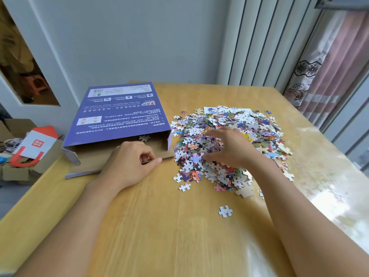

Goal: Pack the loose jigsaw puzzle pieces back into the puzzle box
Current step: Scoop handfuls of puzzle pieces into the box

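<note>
Box (pixel 117 114) flat, open end facing person; pieces (pixel 229 142) beside.

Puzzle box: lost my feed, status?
Left hand holds box flap. Right hand digs into pile. One piece in box. Nothing blocking.

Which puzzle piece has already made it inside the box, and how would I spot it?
Start at the purple puzzle box lying at the wooden table's left side, its open end facing the person. Just inside that opening, above the left hand, lies a single white puzzle piece, alone on bare brown cardboard.
</note>
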Demonstrator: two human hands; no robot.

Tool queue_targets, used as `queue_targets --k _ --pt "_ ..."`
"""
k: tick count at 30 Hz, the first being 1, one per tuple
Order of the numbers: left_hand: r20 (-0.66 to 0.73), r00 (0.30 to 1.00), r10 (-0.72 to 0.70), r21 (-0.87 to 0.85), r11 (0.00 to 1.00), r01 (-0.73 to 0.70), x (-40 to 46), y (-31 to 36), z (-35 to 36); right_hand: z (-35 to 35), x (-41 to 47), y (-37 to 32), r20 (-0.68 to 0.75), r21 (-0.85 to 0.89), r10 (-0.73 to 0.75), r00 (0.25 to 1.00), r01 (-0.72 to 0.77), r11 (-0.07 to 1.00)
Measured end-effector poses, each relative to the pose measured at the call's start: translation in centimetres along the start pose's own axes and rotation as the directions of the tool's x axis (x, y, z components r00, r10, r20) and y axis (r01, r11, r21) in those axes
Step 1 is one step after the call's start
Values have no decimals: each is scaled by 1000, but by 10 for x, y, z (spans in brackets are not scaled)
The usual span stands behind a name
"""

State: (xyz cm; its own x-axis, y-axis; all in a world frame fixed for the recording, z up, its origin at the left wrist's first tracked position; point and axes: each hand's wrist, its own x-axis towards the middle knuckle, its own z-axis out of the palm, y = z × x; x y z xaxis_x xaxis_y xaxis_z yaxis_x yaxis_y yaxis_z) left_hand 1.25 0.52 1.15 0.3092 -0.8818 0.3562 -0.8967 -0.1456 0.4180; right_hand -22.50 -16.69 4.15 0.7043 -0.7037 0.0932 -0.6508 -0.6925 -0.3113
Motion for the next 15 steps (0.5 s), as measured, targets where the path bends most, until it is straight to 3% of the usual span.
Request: queue_targets --k 6,11,13,15 --pt "-1 1000 13 -27 1000 -13 1 -2 -1 3 5 -2 -120 66 -56 991 64 996" --pt "0 1000 31 -35 999 -31 1 -3 -2 -2 1 9 -277 285 25 961 57 957" --pt "-4 1000 29 -44 999 -30 2 -3 -2 -6 -5 8 -232 570 162 959 -1 822" --pt "-5 1000 18 -58 998 -18 2 -4 -2 -13 -12 3 -80 843 298 951 -95 530"
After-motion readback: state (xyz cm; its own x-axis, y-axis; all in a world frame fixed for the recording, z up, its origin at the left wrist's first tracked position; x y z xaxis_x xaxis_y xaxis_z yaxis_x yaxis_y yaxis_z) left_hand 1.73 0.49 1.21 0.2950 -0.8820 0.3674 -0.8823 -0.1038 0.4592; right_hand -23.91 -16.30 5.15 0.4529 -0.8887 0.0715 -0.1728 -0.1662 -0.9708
